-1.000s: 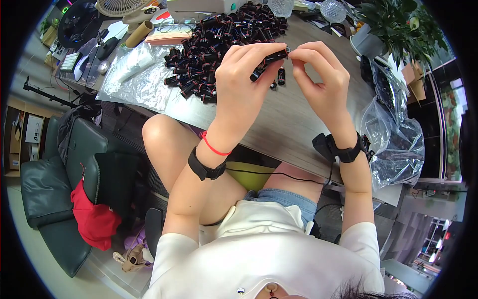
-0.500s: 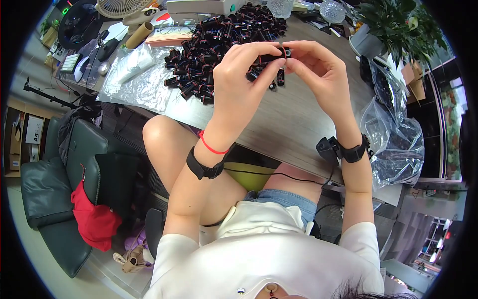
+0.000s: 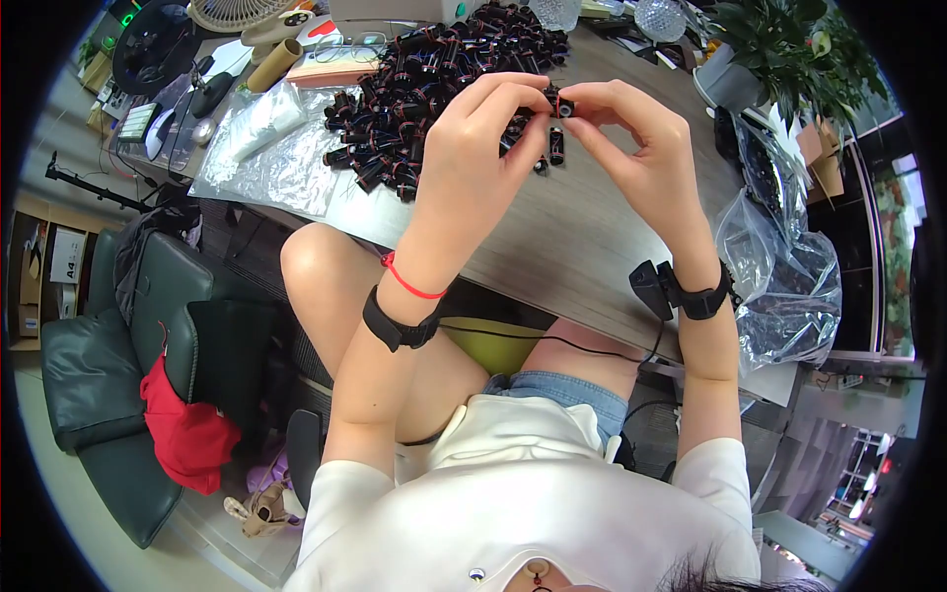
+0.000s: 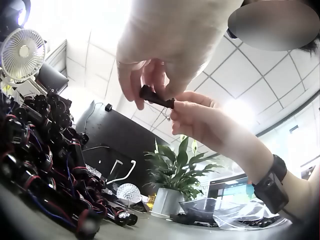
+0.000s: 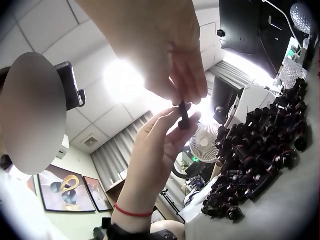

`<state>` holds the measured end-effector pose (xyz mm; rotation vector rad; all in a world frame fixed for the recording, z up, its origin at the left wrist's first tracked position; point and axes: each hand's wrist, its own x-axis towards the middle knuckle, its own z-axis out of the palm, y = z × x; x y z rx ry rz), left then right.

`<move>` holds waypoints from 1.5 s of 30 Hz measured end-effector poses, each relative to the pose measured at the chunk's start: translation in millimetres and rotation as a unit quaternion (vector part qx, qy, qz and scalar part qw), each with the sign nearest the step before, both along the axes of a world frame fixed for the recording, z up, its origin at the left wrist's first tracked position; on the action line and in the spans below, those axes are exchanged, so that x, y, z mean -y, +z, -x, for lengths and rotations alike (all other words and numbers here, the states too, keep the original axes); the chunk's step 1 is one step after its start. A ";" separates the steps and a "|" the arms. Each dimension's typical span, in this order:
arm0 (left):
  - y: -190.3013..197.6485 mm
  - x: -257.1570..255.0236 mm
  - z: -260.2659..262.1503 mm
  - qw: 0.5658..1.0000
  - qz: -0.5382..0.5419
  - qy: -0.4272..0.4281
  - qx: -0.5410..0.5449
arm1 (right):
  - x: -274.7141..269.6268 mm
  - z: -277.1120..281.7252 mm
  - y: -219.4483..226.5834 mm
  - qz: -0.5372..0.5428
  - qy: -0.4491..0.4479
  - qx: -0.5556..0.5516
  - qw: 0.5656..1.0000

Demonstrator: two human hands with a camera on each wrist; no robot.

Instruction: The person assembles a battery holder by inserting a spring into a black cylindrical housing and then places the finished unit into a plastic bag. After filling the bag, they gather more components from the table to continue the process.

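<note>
Both hands are raised over the desk and meet at one small black cylinder, which has a lighter round end face. My left hand, with a red cord at its wrist, holds the cylinder between thumb and fingers. At the other end, the thumb and index finger of my right hand pinch it. In the left wrist view the black cylinder slants down from the left fingers to the right fingertips. A large pile of similar black cylinders with red and blue wires lies beyond the left hand.
A loose black cylinder lies beneath the hands, near the pile. Clear plastic bags lie at left and right. A potted plant stands back right; a cardboard tube and a fan are back left.
The right fingers have shifted from the cylinder's tip to a pinch around its end. The cylinder has turned so its end face points more toward the head camera. The left wrist has moved slightly left.
</note>
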<state>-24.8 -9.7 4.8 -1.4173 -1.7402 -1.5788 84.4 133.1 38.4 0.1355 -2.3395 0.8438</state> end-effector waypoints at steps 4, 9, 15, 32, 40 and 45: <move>0.3 0.5 -2.6 0.999 0.009 -0.005 0.047 | -3.2 -0.6 -0.1 0.024 0.004 0.016 1.000; 1.7 1.3 0.4 0.997 0.010 -0.023 0.066 | -10.6 0.3 -2.9 0.089 0.023 0.047 0.995; 7.2 2.8 -4.2 0.998 -0.008 -0.051 0.037 | -12.2 -0.3 -3.2 0.132 0.023 0.042 0.990; -1.2 2.0 2.6 0.787 -0.159 -0.279 0.526 | 10.7 -2.2 -2.6 0.146 0.203 -0.050 0.967; -5.3 5.6 8.5 0.637 -0.190 -0.477 0.575 | 0.8 1.2 -9.5 0.593 0.278 -0.006 0.755; -0.7 6.0 4.8 0.777 -0.114 -0.373 0.494 | -19.7 2.5 -9.4 0.566 0.269 -0.090 0.774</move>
